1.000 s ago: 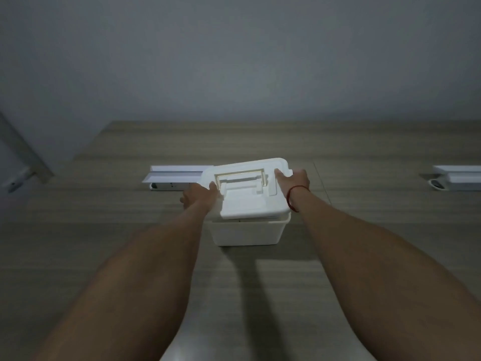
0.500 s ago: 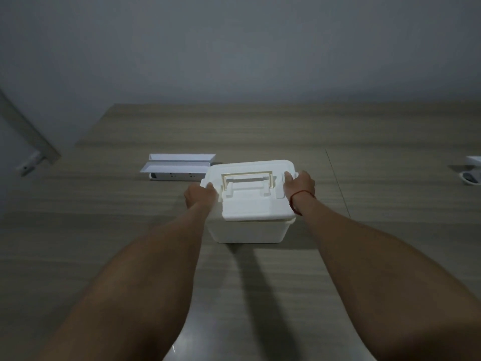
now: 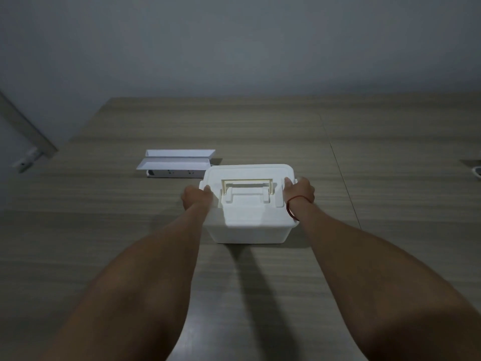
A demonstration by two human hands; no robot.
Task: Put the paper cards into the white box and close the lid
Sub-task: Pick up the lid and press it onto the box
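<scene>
The white box (image 3: pixel 250 234) stands on the wooden table in the middle of the head view. Its lid (image 3: pixel 250 212), with a folded-down carry handle (image 3: pixel 247 188), lies flat on top of the box. My left hand (image 3: pixel 196 199) grips the lid's left edge, thumb on top. My right hand (image 3: pixel 299 190), with a red string round the wrist, grips the lid's right edge. No paper cards are visible; the inside of the box is hidden under the lid.
A white power strip (image 3: pixel 174 173) with a raised white cover (image 3: pixel 179 153) lies just behind and left of the box. Another small device (image 3: pixel 477 173) peeks in at the right edge. The table's far edge meets a grey wall.
The lid, tilted above the box a second ago, has come down level onto the box. Both hands stayed on its sides. The view shifted right and down.
</scene>
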